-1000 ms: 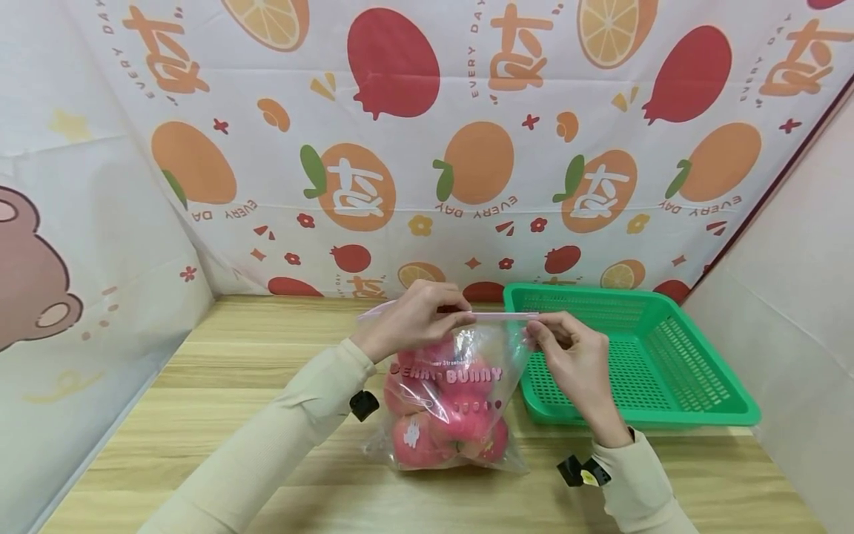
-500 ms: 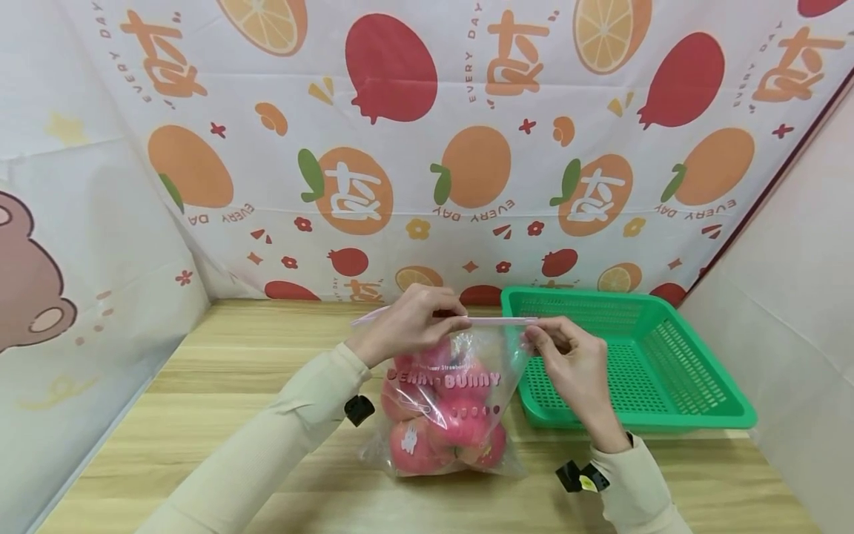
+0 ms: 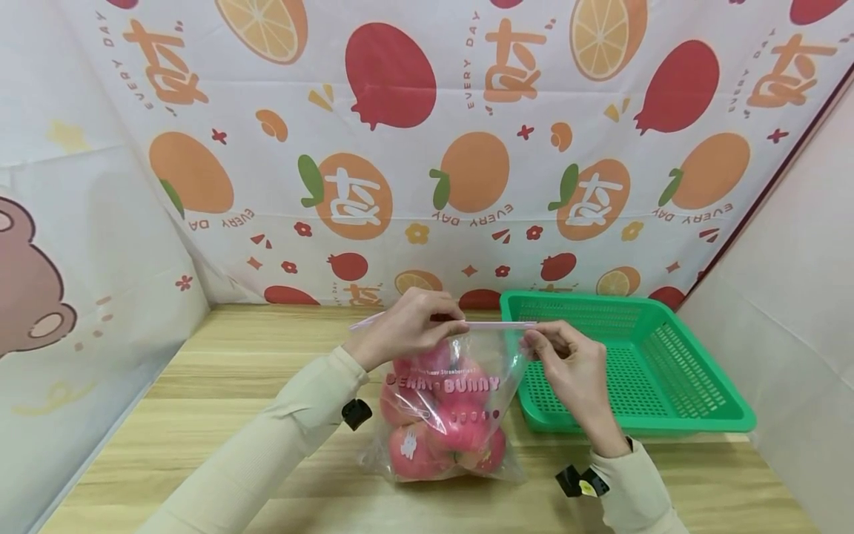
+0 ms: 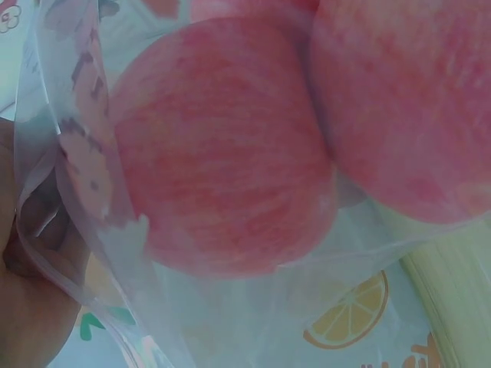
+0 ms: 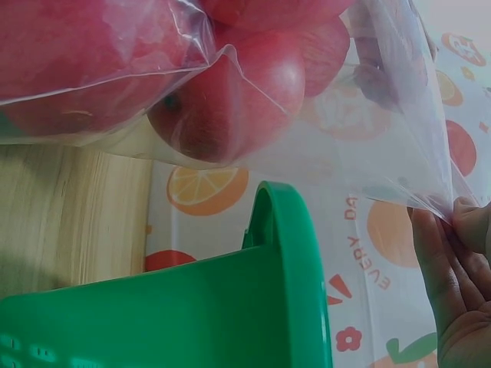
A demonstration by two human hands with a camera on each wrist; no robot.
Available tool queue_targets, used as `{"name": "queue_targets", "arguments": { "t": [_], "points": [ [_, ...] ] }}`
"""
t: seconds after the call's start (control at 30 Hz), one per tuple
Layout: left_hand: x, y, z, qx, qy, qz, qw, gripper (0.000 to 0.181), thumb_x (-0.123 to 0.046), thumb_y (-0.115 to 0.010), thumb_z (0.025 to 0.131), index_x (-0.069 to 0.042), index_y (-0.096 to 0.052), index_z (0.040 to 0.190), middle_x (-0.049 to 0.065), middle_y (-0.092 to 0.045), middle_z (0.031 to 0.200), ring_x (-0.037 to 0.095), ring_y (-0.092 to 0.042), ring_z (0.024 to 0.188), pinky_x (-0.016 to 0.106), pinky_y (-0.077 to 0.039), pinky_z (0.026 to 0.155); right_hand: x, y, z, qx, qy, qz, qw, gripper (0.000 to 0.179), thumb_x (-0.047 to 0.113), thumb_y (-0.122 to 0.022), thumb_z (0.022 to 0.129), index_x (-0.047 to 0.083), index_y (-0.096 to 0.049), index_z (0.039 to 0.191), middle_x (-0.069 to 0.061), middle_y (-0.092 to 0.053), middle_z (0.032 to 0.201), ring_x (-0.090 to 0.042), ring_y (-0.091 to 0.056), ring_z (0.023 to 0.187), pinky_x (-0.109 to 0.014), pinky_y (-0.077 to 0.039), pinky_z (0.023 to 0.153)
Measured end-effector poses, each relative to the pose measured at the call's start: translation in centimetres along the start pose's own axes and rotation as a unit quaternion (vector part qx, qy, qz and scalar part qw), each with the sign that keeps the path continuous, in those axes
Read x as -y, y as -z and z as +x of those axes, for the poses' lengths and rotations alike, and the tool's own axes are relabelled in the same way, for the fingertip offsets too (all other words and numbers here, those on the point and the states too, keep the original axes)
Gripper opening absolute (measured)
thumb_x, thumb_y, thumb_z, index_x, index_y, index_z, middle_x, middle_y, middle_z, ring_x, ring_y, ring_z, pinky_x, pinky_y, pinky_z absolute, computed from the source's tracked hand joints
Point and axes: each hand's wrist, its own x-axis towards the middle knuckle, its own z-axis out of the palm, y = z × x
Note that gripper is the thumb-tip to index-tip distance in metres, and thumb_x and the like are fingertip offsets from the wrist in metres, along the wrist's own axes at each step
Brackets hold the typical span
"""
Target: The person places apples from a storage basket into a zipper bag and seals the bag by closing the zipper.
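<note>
A clear plastic zip bag [image 3: 510, 356] with a pink top strip stands upright on the table, lettering printed on its front. Several red apples [image 3: 414, 463] fill it; one apple [image 4: 222, 153] shows large through the film in the left wrist view. My left hand [image 3: 410, 322] pinches the strip near its middle between thumb and fingers. At the strip's right end, my right hand [image 3: 577, 363] pinches the bag's upper corner. The right wrist view shows that hand [image 5: 464, 299] at the corner, its thumb against the fingers.
A green perforated basket [image 3: 694, 426] stands just right of the bag, behind my right wrist. The wooden table [image 3: 233, 371] meets a fruit-print cloth [image 3: 414, 185] at the back, with pale walls on both sides. Each sleeve carries a black wrist camera.
The scene sits slightly lower in the head view. Both hands keep their pinch on the bag's top, with the left one a touch further left along the strip.
</note>
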Motion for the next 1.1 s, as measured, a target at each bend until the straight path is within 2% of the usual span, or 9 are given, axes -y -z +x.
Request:
{"name": "queue_targets", "arguments": {
  "t": [1.1],
  "points": [
    [-0.02, 0.65, -0.49, 0.001, 0.001, 0.007, 1.0, 0.006, -0.013, -0.077, 0.091, -0.008, -0.078, 0.088, -0.003, -0.069, 0.077, 0.004, -0.051, 0.063, 0.018, -0.043, 0.055, -0.23, 0.01, -0.22, -0.002, 0.009, -0.007, 0.9999, 0.008, 0.001, -0.071, 0.093, 0.004, -0.076, 0.1, -0.01, -0.077, 0.083, -0.003, -0.071, 0.068, -0.019, -0.061, 0.063]
  ]
}}
